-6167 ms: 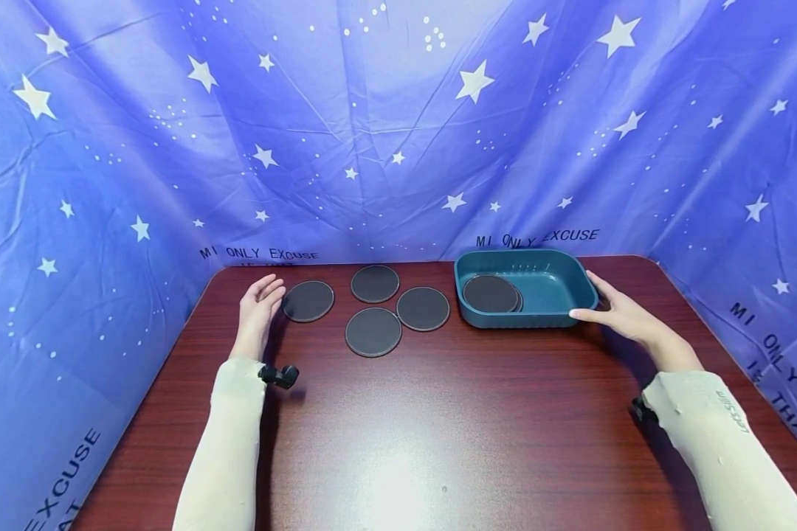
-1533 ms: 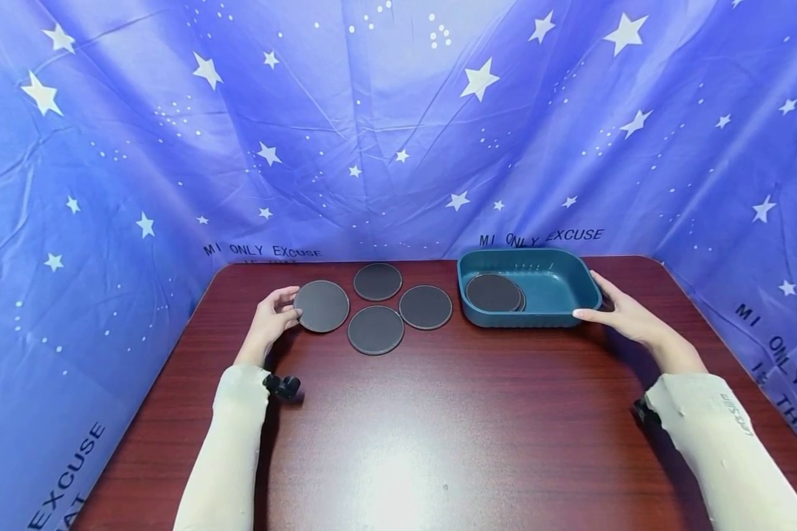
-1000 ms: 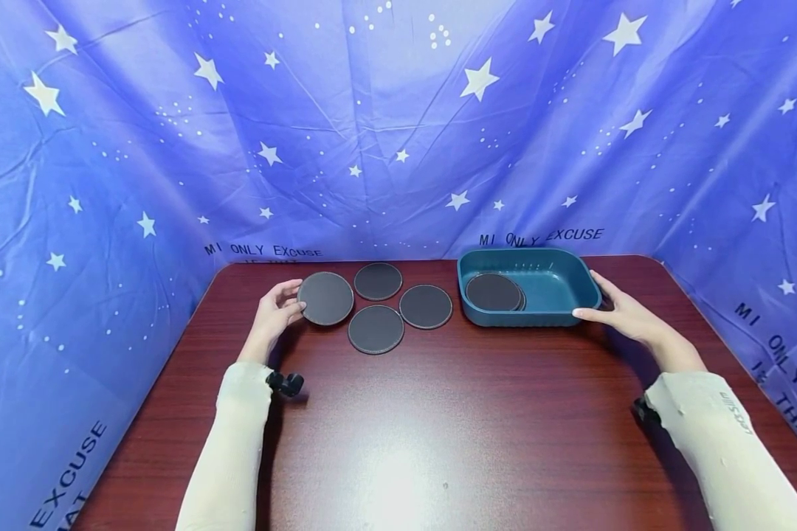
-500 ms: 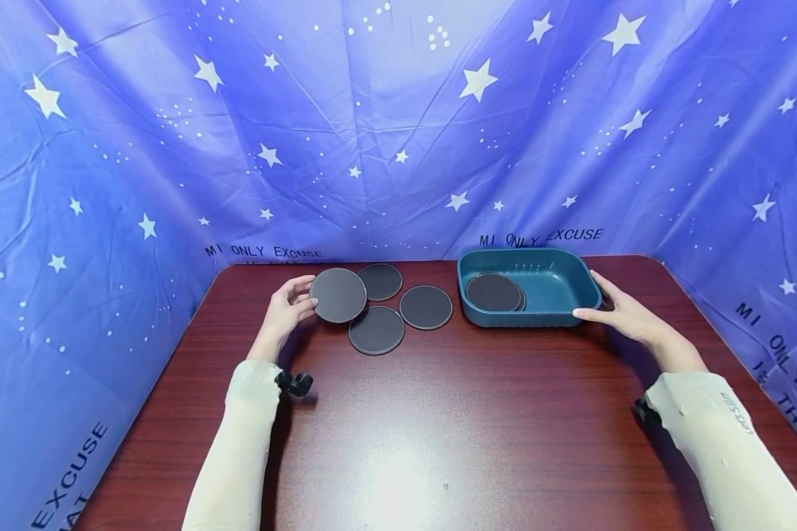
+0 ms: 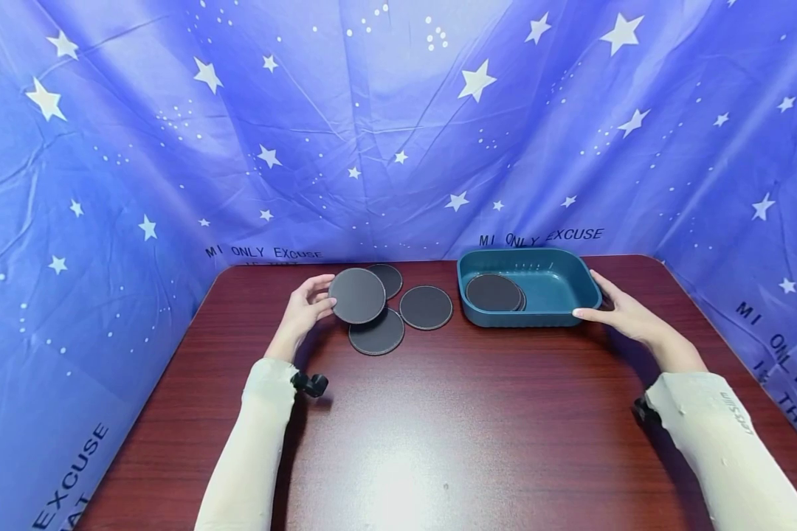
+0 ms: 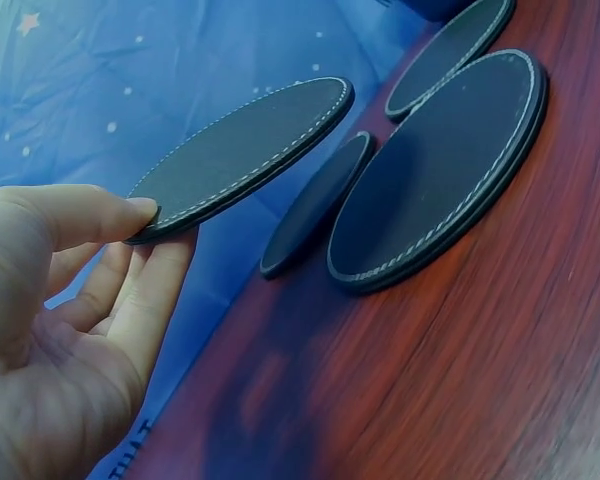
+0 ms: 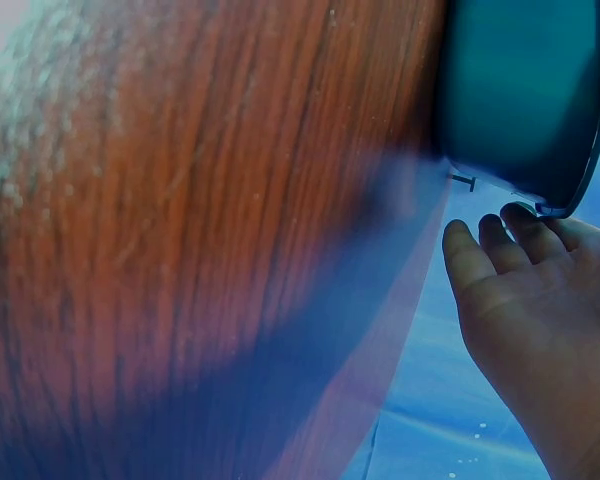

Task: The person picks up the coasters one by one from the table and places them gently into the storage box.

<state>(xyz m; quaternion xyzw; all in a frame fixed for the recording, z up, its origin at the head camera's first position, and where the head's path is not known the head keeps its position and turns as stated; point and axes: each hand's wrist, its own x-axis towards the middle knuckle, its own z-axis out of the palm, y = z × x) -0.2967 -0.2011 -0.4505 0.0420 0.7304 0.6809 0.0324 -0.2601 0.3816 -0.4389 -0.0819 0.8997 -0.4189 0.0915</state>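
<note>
Raised over the table, a round black coaster [image 5: 356,296] with pale edge stitching is pinched by its left edge in my left hand [image 5: 300,313]. In the left wrist view the thumb lies on top of the coaster and fingers are underneath. Below it, it partly covers a front coaster [image 5: 381,338] and a back coaster [image 5: 392,280] on the table; a third coaster [image 5: 426,307] lies to their right. My right hand [image 5: 627,318] grips the right end of a teal plastic basin [image 5: 554,291], thumb at the front corner. Inside, at its left, sits a small stack of coasters [image 5: 493,293].
The dark red wood-grain table [image 5: 478,413] stretches toward me, with a bright glare spot near the front. A blue star-print curtain [image 5: 372,147] hangs around the back and sides. Black wrist cameras [image 5: 311,384] sit at the cuffs.
My left hand has taken the leftmost coaster off the table and carried it right, over the other coasters. My right hand and the basin have stayed in place.
</note>
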